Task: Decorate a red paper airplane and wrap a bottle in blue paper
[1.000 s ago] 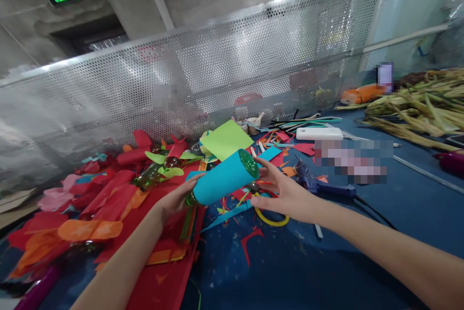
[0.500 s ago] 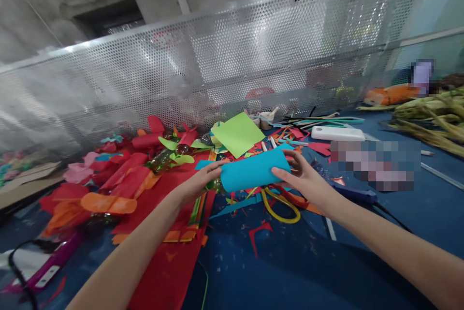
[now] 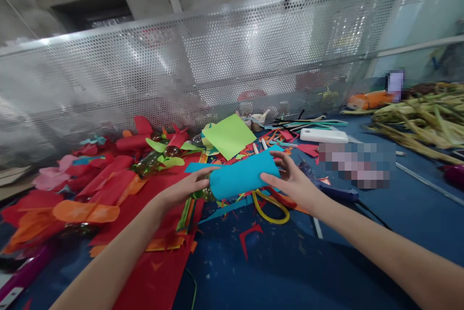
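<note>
Blue sheet [image 3: 242,174], rolled into a tube, wraps a clear greenish bottle [image 3: 206,194] whose end shows at the left. My left hand [image 3: 192,184] is closed around that bottle end, fingers over the top. At the other end my right hand [image 3: 286,174] grips the blue roll, thumb in front and fingers curled behind its rim. The roll is held slightly tilted above the blue table. Beneath it lie a strip of blue sheet [image 3: 226,211] and a yellow loop-shaped handle [image 3: 271,215]. A light green square sheet [image 3: 230,136] lies just behind.
Red sheets [image 3: 155,276] and red and orange flower-like pieces [image 3: 87,211] cover the left side. On the right are a white oblong case [image 3: 324,136], a dark blue tool [image 3: 339,191] with a cord, and dried husks [image 3: 416,119]. A perforated metal screen [image 3: 224,53] stands behind.
The view has swung slightly right, so things sit further left in it. My left hand has slid towards the bottle end, showing more of it. My right hand keeps its grip.
</note>
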